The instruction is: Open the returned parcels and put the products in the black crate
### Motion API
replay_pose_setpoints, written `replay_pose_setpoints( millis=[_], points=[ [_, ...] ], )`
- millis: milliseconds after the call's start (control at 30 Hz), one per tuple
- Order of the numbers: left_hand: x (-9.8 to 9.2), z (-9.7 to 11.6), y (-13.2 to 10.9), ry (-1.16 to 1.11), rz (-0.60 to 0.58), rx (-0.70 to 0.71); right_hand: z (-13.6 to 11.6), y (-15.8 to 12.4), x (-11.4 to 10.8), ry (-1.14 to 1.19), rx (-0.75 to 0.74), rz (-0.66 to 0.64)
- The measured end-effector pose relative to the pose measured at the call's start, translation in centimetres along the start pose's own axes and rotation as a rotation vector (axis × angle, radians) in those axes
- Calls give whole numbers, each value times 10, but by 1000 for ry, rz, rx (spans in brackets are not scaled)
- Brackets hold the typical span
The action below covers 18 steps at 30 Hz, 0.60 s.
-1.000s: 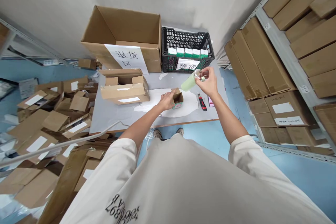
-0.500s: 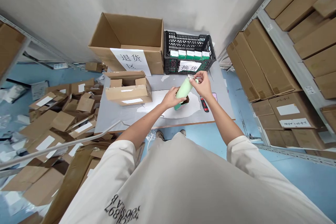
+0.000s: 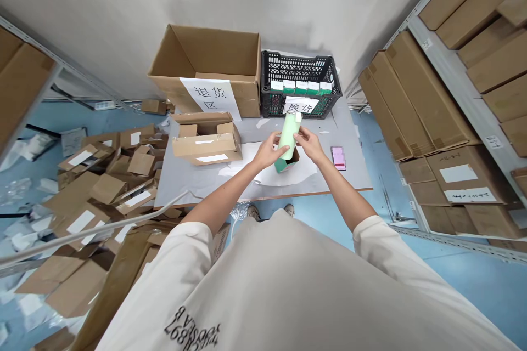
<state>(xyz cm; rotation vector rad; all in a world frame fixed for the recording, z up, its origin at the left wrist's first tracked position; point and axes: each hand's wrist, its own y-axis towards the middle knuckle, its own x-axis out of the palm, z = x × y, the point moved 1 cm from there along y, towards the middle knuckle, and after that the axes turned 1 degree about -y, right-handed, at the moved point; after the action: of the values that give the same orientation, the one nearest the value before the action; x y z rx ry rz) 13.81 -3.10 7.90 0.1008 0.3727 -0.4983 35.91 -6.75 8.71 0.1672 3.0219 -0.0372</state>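
A pale green bottle [image 3: 289, 134] is held between my two hands over the table, leaning slightly to the right at its top. Wrapped round its lower left side is my left hand [image 3: 269, 151]. My right hand [image 3: 309, 143] grips the bottle's right side with its fingertips. Right under the bottle stands a small green box [image 3: 284, 165], its top open and partly covered by the bottle and my left hand. White paper [image 3: 263, 175] lies beneath the box.
Behind stand a large labelled carton [image 3: 164, 77] and a black crate [image 3: 302, 112] with several green-and-white boxes. An open small carton [image 3: 206, 148] is at the left, a phone [image 3: 338, 158] at the right. Cartons [image 3: 99, 192] litter the floor; shelving [image 3: 457, 66] flanks the table.
My right hand has come down from the bottle's top to its side. The bottle stands more upright, with its light lid now showing. The red-and-black cutter has gone from sight near my right forearm.
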Motion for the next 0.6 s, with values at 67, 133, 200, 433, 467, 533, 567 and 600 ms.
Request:
replay_pose_setpoints(
  millis=[67, 133, 200, 433, 467, 533, 567, 600],
  points=[
    [0, 1, 0, 42, 20, 38, 3, 2, 2, -18, 32, 56],
    [2, 1, 1, 80, 41, 52, 7, 3, 5, -42, 67, 122],
    [4, 1, 3, 100, 53, 50, 8, 2, 9, -55, 79, 176],
    [1, -8, 9, 53, 72, 61, 3, 1, 12, 9, 33, 121],
    [-1, -9, 9, 18, 70, 58, 2, 2, 11, 1, 11, 117],
    [-2, -12, 9, -65, 59, 51, 0, 4, 9, -29, -16, 106],
    [-2, -12, 8, -104, 47, 53, 0, 5, 8, -46, -15, 103],
    [-2, -12, 8, -134, 33, 59, 0, 6, 8, -62, -6, 108]
  ],
)
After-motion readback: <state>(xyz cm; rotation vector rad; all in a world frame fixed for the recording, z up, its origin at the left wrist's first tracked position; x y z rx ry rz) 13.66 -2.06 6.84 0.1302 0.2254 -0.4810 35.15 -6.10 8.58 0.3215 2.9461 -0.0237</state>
